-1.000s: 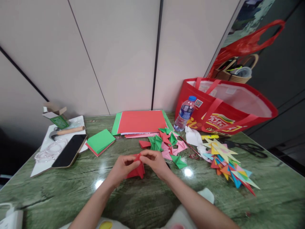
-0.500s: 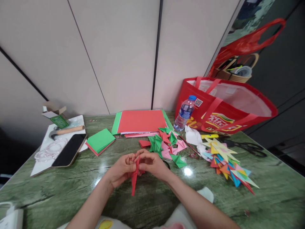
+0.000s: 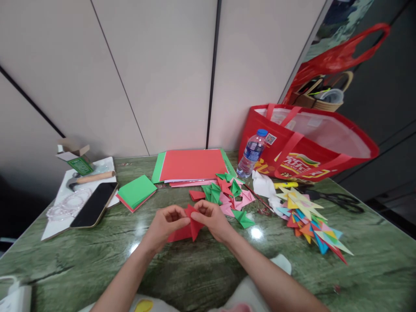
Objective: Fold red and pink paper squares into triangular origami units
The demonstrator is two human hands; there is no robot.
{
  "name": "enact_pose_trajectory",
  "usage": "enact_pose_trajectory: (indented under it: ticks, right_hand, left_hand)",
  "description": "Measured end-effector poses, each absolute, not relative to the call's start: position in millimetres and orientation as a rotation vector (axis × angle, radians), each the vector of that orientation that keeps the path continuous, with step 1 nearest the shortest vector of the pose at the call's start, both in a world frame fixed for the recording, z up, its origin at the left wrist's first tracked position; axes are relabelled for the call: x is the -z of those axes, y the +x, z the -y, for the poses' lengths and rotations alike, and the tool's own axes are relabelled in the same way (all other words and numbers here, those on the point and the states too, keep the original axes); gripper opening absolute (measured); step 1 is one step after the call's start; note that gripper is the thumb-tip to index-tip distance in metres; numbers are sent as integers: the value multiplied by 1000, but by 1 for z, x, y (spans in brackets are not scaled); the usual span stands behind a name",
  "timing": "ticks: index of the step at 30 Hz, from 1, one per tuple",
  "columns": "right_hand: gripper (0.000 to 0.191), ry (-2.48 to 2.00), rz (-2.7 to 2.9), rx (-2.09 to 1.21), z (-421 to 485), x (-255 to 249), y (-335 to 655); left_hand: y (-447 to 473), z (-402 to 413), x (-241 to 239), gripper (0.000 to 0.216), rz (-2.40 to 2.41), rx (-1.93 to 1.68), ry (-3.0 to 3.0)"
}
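Note:
A folded piece of red paper [image 3: 182, 234] is held above the table between both hands, its flaps partly spread. My left hand [image 3: 166, 225] pinches its left side with thumb and fingers. On the other side my right hand [image 3: 210, 218] grips the upper right part near a raised point. Fingers cover some of the folds. Just behind the hands lies a loose heap of folded green, red and pink paper pieces [image 3: 242, 218]. To the left of them sits a stack of green and red paper squares [image 3: 137, 192].
Large coloured sheets [image 3: 195, 164] lie against the wall. A water bottle [image 3: 252, 154] stands before a red shopping bag [image 3: 325, 143]. At right are multicoloured folded papers [image 3: 315, 225] and black scissors [image 3: 341, 200]; at left, a phone [image 3: 95, 205] and a wooden-handled tool [image 3: 95, 177].
The red paper was a narrow, upright folded strip seen edge-on; now it is turned and its flaps are spread wider. My hands have moved slightly apart.

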State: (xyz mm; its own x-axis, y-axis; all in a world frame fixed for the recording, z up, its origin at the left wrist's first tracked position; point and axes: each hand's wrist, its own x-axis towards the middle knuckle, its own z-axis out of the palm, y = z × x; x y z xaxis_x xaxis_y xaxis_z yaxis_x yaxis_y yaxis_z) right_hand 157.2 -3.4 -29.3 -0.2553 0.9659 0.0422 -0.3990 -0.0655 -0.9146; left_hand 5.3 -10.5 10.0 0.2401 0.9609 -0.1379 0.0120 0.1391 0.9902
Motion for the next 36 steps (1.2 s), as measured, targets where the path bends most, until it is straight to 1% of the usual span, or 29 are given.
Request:
enact_pose_trajectory:
  ticks: [6, 11, 19, 36]
  right_hand:
    - [26, -821, 1025, -1638, 2, 31, 158]
    - [25, -834, 1022, -1705, 3, 30, 158]
    - [26, -795, 982, -1900, 5, 27, 160]
    - [25, -828, 903, -2056, 5, 24, 164]
  left_hand:
    - [3, 8, -8, 10, -1035, -904, 1221]
    - [3, 8, -10, 12, -1037, -968, 1189]
    - [-2, 8, -5, 14, -988, -899, 1148]
    - [-3, 7, -10, 14, -986, -848, 1175]
